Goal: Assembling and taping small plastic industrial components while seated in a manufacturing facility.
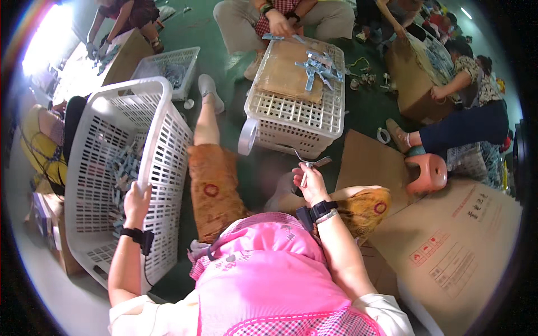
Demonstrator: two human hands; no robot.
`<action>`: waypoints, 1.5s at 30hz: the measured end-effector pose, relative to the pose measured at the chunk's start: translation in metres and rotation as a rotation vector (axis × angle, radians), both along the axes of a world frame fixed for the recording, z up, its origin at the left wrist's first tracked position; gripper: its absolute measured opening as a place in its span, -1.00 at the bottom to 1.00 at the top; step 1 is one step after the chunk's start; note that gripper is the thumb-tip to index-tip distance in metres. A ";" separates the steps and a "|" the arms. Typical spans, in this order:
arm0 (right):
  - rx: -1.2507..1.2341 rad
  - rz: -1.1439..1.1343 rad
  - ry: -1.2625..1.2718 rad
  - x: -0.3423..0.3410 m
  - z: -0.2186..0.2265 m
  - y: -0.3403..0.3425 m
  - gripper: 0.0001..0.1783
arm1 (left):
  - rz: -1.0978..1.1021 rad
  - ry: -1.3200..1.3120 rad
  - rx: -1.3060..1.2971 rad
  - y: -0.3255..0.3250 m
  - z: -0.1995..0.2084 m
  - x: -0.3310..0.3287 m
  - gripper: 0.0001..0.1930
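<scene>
At the left, my left hand (137, 205) grips the near-side rim of a large white plastic basket (152, 126), its fingers curled over the edge. Many small grey-blue clip-like parts (128, 163) lie in a heap inside that basket. In front of me, my right hand (311, 183) is closed around a small metal piece with a pale, rod-like handle (304, 178). A thin bent wire end and a flat grey arm stick out beyond the fingers; its exact kind is unclear.
An upturned white crate (263, 106) stands ahead, with cardboard and light-blue clip-like parts (318, 70) on top. A tape roll (248, 136) hangs at its corner. To the right are an orange stool (426, 173) and flattened cardboard (448, 241). Other people sit working around.
</scene>
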State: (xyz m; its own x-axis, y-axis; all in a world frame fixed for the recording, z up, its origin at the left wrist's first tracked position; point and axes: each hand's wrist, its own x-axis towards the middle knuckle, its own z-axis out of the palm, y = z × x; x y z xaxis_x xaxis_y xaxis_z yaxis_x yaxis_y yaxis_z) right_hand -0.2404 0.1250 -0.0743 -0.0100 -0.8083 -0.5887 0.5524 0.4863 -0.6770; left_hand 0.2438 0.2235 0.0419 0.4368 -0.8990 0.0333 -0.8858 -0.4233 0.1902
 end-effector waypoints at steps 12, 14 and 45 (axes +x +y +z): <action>-0.016 0.312 0.758 -0.013 -0.132 0.022 -0.78 | -0.034 -0.141 -0.120 -0.062 -0.004 -0.042 -0.27; -0.049 0.327 0.851 -0.015 -0.161 0.024 -0.77 | -0.159 -0.140 -0.216 -0.100 -0.005 -0.035 -0.26; -0.009 0.686 1.140 -0.035 -0.152 0.010 -0.65 | 0.096 1.119 -0.027 -0.201 0.007 0.005 -0.65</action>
State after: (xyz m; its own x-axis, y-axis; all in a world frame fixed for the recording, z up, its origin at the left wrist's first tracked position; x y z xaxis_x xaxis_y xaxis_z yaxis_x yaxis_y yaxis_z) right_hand -0.2753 0.1347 -0.2266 -0.0828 -0.8515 -0.5178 -0.6755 0.4299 -0.5990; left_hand 0.2487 0.0230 0.0490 0.3007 -0.8647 -0.4023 -0.1742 -0.4645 0.8683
